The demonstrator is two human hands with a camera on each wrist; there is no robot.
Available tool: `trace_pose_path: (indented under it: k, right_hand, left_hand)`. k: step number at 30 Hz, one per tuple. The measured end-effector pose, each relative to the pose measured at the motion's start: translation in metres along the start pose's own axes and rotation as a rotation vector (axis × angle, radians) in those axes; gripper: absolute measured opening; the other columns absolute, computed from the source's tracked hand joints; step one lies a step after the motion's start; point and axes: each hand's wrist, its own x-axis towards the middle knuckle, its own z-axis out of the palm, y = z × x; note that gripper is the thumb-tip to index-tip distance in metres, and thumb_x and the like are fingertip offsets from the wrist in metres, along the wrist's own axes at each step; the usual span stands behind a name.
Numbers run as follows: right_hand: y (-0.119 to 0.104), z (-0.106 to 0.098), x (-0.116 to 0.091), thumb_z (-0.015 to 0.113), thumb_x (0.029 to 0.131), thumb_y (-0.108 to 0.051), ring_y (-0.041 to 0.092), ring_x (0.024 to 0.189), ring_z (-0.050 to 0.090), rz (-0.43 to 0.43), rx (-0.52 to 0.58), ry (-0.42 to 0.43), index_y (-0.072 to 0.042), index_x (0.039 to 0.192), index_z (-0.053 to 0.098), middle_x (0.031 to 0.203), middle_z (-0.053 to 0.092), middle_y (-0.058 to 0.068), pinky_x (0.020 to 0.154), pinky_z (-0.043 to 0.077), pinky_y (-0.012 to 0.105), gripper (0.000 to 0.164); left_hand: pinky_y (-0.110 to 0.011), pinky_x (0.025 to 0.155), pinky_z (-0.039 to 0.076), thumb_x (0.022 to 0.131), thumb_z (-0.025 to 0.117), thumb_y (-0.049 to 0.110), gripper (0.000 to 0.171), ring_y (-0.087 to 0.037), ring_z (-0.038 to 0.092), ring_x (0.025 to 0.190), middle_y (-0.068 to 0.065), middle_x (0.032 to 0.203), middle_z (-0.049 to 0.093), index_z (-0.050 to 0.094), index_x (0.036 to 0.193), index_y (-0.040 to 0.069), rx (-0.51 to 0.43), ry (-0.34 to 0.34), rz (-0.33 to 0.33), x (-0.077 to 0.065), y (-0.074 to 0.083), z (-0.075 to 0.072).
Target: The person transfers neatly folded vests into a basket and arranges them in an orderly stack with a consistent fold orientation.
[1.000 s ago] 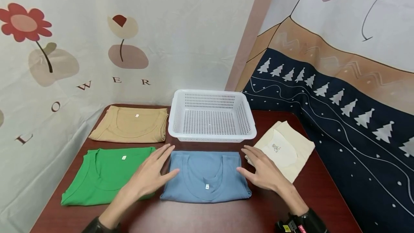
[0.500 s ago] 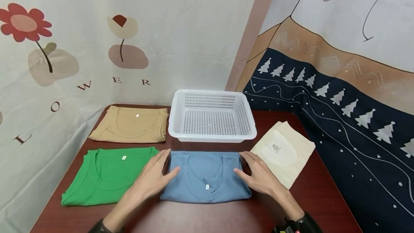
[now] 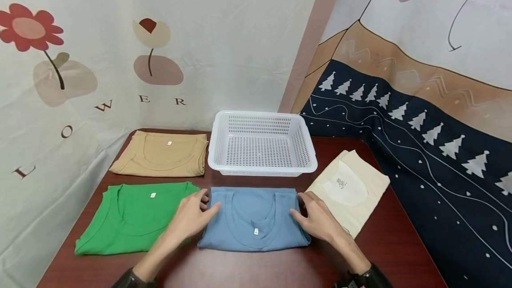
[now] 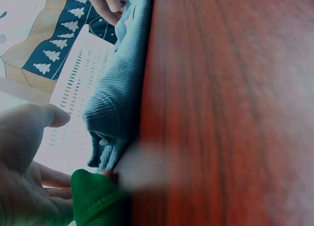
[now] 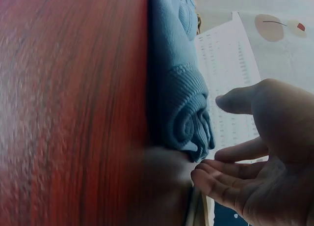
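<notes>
A folded blue shirt [image 3: 256, 221] lies flat on the table, its neckline and small white label facing up. At its left edge is my left hand [image 3: 191, 217], fingers bent down into the gap beside a folded green shirt [image 3: 128, 217], thumb raised over the blue cloth. My right hand [image 3: 318, 217] is at the opposite edge; in the right wrist view its fingertips [image 5: 208, 174] are close to the rolled side of the blue shirt, and the thumb stays apart. Neither hand grips the cloth. A folded cream shirt [image 3: 352, 190] lies just right of my right hand.
Behind the blue shirt stands a white perforated basket [image 3: 262, 171] with nothing in it. A folded tan shirt [image 3: 160, 154] lies at the back left of the dark red table [image 3: 248, 270]. Printed curtains [image 3: 240, 57] hang along the back and right.
Both hands have come lower and closer to the blue shirt's side edges, the right moving left off the cream shirt. Their fingers have bent downward. The shirts and basket have stayed put.
</notes>
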Motion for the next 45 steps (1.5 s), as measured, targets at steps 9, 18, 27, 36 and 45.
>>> trace_pose_path:
  k: [9,18,27,36,45]
  right_hand:
    - [-0.007,0.001,0.003,0.085,0.101,-0.027,0.036,0.122,0.075,0.096,0.052,-0.076,0.012,0.144,0.067,0.134,0.075,0.024,0.104,0.063,0.053,0.060]
    - [-0.009,-0.004,0.008,0.087,0.099,-0.027,0.013,0.094,0.067,0.290,0.291,-0.121,0.007,0.146,0.067,0.113,0.074,0.010,0.083,0.057,0.032,0.061]
    - [-0.006,-0.007,0.011,0.083,0.101,-0.021,0.023,0.099,0.073,0.447,0.635,-0.169,0.015,0.154,0.056,0.125,0.073,0.022,0.084,0.061,0.034,0.069]
    - [-0.001,-0.010,0.015,0.080,0.104,-0.022,0.031,0.115,0.078,0.479,0.773,-0.220,0.019,0.155,0.050,0.139,0.073,0.032,0.097,0.067,0.045,0.071]
    - [0.001,-0.008,0.014,0.080,0.104,-0.023,0.028,0.119,0.076,0.527,0.825,-0.211,0.018,0.151,0.056,0.142,0.073,0.028,0.097,0.066,0.041,0.067]
  left_hand:
    - [-0.044,0.094,0.067,0.099,0.082,0.040,0.073,-0.018,0.082,0.104,-0.009,0.116,0.083,0.065,0.151,-0.007,-0.088,-0.011,-0.083,0.008,-0.002,0.001]
    - [-0.037,0.087,0.063,0.096,0.082,0.042,0.068,-0.011,0.077,0.089,-0.001,0.097,0.086,0.072,0.141,-0.008,-0.095,-0.041,-0.139,0.013,-0.004,-0.004]
    - [-0.038,0.088,0.063,0.094,0.090,0.037,0.062,-0.015,0.077,0.095,-0.002,0.102,0.085,0.075,0.136,-0.005,-0.117,-0.047,-0.148,0.016,-0.006,-0.001]
    - [-0.038,0.086,0.067,0.092,0.093,0.030,0.064,-0.023,0.081,0.098,-0.019,0.117,0.084,0.072,0.138,-0.009,-0.304,-0.113,-0.214,0.020,-0.003,0.000]
    - [-0.044,0.084,0.071,0.098,0.087,0.021,0.068,-0.027,0.081,0.101,-0.031,0.128,0.079,0.060,0.144,-0.020,-0.508,-0.218,-0.263,0.018,-0.002,0.000]
